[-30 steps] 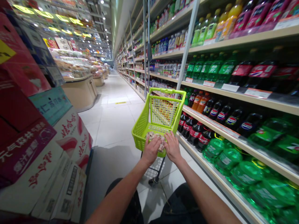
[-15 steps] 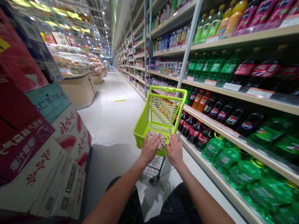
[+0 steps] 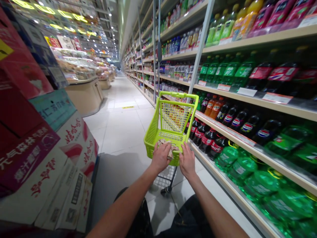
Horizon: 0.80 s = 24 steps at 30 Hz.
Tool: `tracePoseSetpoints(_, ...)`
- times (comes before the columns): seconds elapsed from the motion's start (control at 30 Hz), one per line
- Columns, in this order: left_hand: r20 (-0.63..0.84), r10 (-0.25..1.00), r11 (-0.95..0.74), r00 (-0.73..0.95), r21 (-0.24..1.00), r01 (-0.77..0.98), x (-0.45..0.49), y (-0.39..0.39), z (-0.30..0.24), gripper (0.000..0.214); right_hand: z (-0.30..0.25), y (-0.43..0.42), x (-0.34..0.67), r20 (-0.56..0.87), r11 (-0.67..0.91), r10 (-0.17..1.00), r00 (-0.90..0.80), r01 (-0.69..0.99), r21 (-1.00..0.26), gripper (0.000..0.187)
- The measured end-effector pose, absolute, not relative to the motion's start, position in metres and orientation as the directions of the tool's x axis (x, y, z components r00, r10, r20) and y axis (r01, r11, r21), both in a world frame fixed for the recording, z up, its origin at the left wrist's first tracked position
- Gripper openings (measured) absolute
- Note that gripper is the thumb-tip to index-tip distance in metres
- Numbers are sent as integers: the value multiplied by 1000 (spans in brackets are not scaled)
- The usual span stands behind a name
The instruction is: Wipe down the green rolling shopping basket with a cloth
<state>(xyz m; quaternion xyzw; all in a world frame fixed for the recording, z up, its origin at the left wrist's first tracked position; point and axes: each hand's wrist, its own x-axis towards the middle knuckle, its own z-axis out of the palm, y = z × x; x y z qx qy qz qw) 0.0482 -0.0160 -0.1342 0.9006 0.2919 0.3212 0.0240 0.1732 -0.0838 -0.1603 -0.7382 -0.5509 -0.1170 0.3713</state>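
A lime-green shopping cart (image 3: 151, 138) with a plastic basket stands on the floor in front of me. A crumpled, pale patterned cloth (image 3: 175, 151) lies over the basket's near edge. My left hand (image 3: 160, 156) is closed on the cloth, pressing it against that edge. At the near right corner of the basket, my right hand (image 3: 187, 161) has its fingers curled over the green rim, and no cloth shows in it. The fingertips of both hands are partly hidden. Below the basket, a wire rack (image 3: 163, 178) and a dark wheel (image 3: 165, 190) show.
A long drinks shelf (image 3: 228, 132) runs close along the right, with green soda bottles (image 3: 260, 181) on its lowest level. Stacked drink cartons (image 3: 71, 162) stand at the left. A tiled aisle (image 3: 121, 125) leads ahead past a bakery counter (image 3: 85, 94).
My left hand has shifted slightly down with the cloth at the basket edge. The right hand has moved a little right and down, its fingers now more curled on the rim.
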Motion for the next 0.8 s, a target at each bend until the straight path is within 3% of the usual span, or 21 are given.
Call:
tracePoseSetpoints(0.13, 531, 532, -841, 660, 242, 484, 42, -7, -127, 29, -160, -88, 184, 601, -144, 718, 351, 920, -365, 42)
tracePoseSetpoints(0.23, 582, 509, -850, 634, 224, 476, 12, 11, -125, 30, -161, -90, 189, 605, -132, 738, 300, 943, -306, 42)
tracePoseSetpoints(0.4, 641, 543, -808, 543, 222, 546, -9, 16, -131, 33, -163, -87, 183, 603, -118, 715, 354, 911, -395, 44)
tracePoseSetpoints(0.5, 643, 443, -877, 626, 163, 453, 14, -2, -140, 30, -163, -86, 180, 598, -128, 713, 367, 906, -404, 45)
tracePoseSetpoints(0.6, 648, 359, -918, 671, 114, 381, 27, -9, -147, 31, -160, -90, 185, 581, -132, 753, 309, 936, -327, 44)
tracePoseSetpoints(0.73, 650, 509, -831, 565, 199, 519, 4, 6, -147, 33, -147, -96, 188, 559, -191, 768, 313, 945, -265, 42)
tracePoseSetpoints(0.8, 643, 533, -826, 550, 254, 504, -9, 12, -145, 32, -138, -94, 181, 564, -179, 764, 313, 943, -280, 41)
